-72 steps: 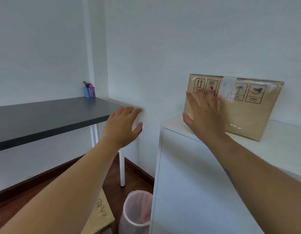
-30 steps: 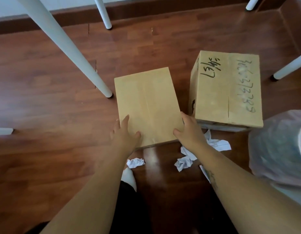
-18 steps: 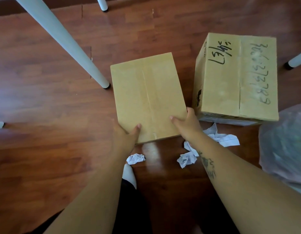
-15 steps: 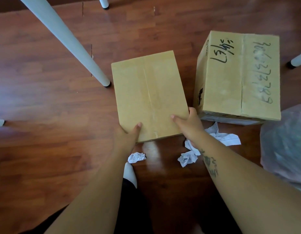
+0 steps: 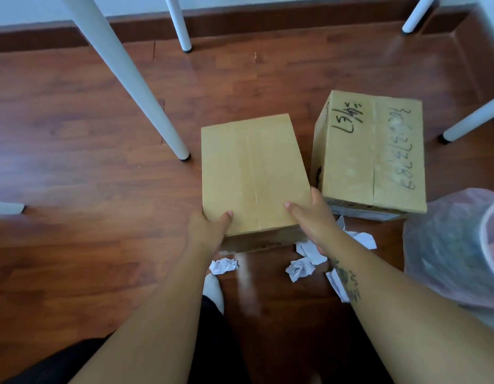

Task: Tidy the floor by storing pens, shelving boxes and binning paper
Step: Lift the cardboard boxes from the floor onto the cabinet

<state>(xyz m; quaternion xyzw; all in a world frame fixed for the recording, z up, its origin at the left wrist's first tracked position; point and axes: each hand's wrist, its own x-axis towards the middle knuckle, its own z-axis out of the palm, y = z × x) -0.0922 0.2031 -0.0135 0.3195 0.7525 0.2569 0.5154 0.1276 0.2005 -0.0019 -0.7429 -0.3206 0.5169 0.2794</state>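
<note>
A plain brown cardboard box point(image 5: 251, 173) is in the middle of the wooden floor. My left hand point(image 5: 208, 227) grips its near left corner, thumb on top. My right hand point(image 5: 312, 217) grips its near right corner, thumb on the lid. To the right stands a larger cardboard box point(image 5: 372, 153) with black handwriting on top. Crumpled white paper lies behind my hands: one ball point(image 5: 223, 266) on the left, another ball point(image 5: 300, 270) and loose sheets point(image 5: 362, 239) on the right.
A bin lined with a pinkish plastic bag point(image 5: 456, 250) stands at the right edge. White table legs point(image 5: 146, 98) rise on the left, at the back point(image 5: 179, 23) and on the right point(image 5: 473, 120). A dark skirting board runs along the far wall.
I turned from the box on the white cabinet down to the floor. Both hands closed on the plain box's near corners, and its near side now shows more.
</note>
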